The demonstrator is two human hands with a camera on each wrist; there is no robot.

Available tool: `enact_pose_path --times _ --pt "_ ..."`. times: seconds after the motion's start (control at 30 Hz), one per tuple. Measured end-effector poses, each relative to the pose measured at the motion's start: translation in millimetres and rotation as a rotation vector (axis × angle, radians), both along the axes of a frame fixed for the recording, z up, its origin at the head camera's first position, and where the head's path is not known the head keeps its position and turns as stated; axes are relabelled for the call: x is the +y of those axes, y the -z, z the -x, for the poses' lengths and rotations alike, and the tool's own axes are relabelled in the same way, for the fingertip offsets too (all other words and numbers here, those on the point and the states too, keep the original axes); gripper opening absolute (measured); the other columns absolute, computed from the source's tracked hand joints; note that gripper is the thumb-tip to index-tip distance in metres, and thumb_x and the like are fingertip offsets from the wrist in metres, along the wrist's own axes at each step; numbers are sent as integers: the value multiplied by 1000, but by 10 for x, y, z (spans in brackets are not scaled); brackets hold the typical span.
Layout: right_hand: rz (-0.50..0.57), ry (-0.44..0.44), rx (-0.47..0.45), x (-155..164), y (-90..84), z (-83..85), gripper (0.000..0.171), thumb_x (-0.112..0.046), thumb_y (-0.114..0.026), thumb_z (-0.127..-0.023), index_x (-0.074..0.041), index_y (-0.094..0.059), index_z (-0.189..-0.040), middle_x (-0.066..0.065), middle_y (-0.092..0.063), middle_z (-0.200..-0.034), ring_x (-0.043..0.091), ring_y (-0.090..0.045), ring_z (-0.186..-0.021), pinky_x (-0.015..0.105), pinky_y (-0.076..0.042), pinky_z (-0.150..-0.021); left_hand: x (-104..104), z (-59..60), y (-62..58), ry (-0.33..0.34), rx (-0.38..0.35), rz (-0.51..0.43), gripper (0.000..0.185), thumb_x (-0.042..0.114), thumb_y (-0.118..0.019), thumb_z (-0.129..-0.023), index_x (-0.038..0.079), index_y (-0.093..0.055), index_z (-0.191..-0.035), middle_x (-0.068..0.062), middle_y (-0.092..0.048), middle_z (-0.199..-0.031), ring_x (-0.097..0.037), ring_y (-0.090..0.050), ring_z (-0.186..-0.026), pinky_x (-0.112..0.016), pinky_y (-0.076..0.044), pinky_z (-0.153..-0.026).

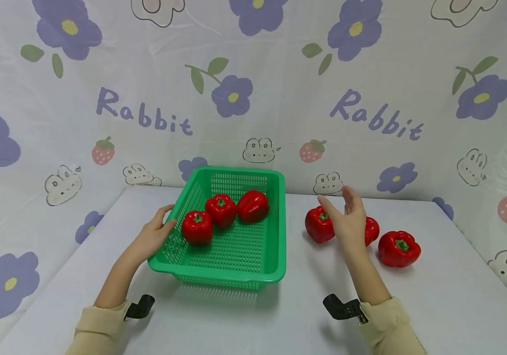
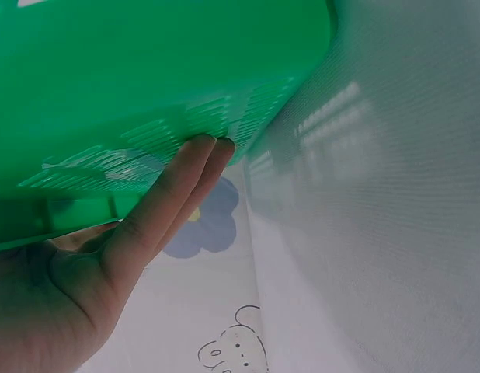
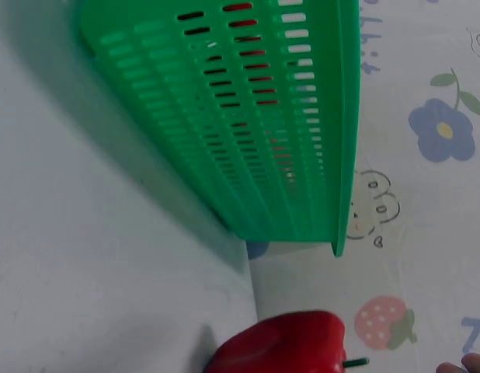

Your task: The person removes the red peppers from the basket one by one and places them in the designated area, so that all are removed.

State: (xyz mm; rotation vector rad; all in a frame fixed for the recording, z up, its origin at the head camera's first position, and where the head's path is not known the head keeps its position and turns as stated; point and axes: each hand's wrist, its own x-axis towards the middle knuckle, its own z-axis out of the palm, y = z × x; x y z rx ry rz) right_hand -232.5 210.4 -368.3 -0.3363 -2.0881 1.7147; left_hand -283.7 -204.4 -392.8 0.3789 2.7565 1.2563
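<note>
Steadying the green basket (image 1: 235, 266) with my flat left hand (image 1: 155, 236), I hover my right hand (image 1: 348, 222), fingers spread, just above a red pepper (image 1: 319, 224).

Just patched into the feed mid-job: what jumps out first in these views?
The bright green basket at the table's middle, with three red peppers in its far half. The left hand rests straight-fingered against the basket's left wall. To the basket's right, three more red peppers lie on the white table, and the right hand hovers open over the leftmost pepper, partly hiding the middle one.
</note>
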Motion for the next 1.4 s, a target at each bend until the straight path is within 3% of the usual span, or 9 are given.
enact_pose_path --times 0.27,0.4,0.73,1.1,1.4 --pt "-9 -88 4 -211 -19 65 78 -37 -69 -90 -18 -27 -153 1 -32 -159 19 -26 -149 39 -27 -119 5 -3 -6 1 2 0 56 29 -34 -106 7 -16 -155 -29 -61 -108 -16 -64 -61 -30 -53 -61" --pt "-21 -122 23 -306 -24 132 77 -37 -69 -90 -15 -30 -152 2 -35 -158 17 -29 -148 36 -25 -120 -5 7 2 -2 -3 -3 56 29 -34 -106 8 -16 -155 -28 -61 -106 -16 -64 -59 -31 -53 -60" --pt "-39 -186 50 -592 -68 233 78 -38 -71 -88 -13 -32 -151 5 -36 -157 20 -29 -148 38 -28 -118 -10 30 20 4 6 4 56 30 -34 -106 9 -16 -155 -31 -60 -113 -16 -64 -63 -30 -52 -63" --pt "-23 -282 95 -896 -221 311 80 -36 -72 -88 -9 -31 -151 6 -35 -157 22 -27 -149 39 -27 -119 -11 32 43 -9 11 20 57 31 -34 -106 9 -17 -155 -32 -58 -122 -17 -65 -70 -30 -50 -67" --pt "-76 -327 81 -1114 -362 363 78 -38 -72 -87 -13 -33 -150 4 -38 -156 21 -30 -147 40 -30 -118 -6 33 33 -15 4 26 56 31 -34 -106 10 -17 -155 -32 -57 -125 -21 -66 -75 -33 -51 -70"
